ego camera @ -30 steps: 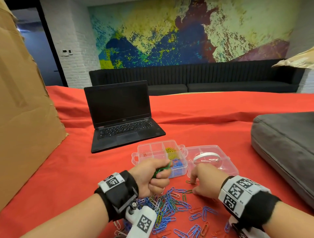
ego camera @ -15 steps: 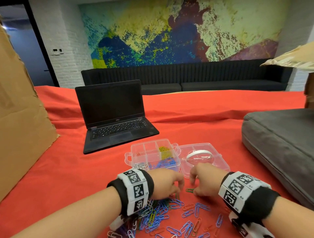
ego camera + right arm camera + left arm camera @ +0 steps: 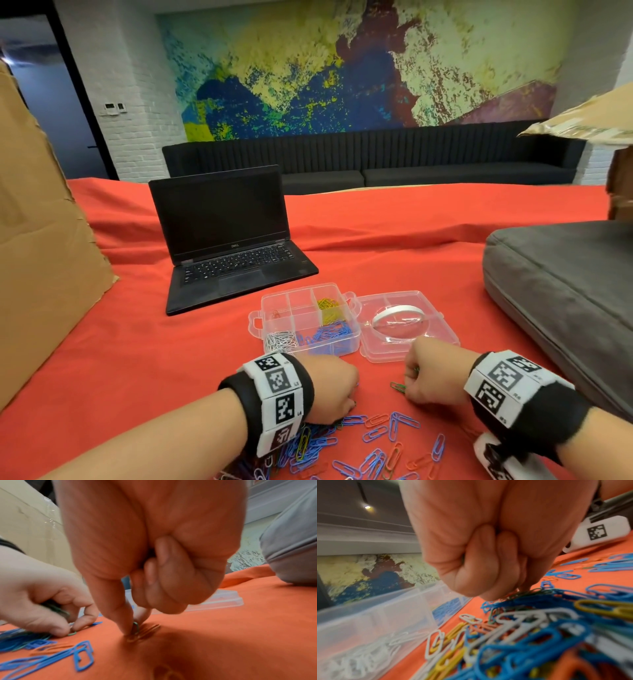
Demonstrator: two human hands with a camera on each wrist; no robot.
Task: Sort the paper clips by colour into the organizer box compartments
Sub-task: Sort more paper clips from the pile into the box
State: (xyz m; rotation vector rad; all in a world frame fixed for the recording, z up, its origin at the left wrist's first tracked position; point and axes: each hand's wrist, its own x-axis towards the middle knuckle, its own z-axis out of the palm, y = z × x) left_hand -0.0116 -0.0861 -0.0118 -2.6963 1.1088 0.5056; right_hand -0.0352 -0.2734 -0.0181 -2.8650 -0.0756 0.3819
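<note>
The clear organizer box [image 3: 274, 301] stands open on the red cloth, holding yellow [image 3: 327, 308], blue [image 3: 329, 337] and white clips [image 3: 281, 339]. A mixed pile of paper clips [image 3: 342, 442] lies in front of it. My left hand [image 3: 335, 383] is down at the pile's far edge, fingers curled round a bunch of green clips [image 3: 56, 610], and it pinches one more green clip [image 3: 72, 633]. My right hand [image 3: 428, 373] pinches a green clip [image 3: 136, 626] against the cloth between thumb and forefinger. Another green clip [image 3: 399, 387] lies just left of it.
The box's clear lid [image 3: 407, 325] lies open to its right. A black laptop [image 3: 233, 246] stands behind, brown cardboard [image 3: 41, 260] on the left, and a grey cushion [image 3: 561, 294] on the right. Loose blue and orange clips [image 3: 394, 425] lie between my wrists.
My left hand has come down from beside the box to the pile's edge, still holding green clips. My right hand stayed low on the cloth by the green clips.
</note>
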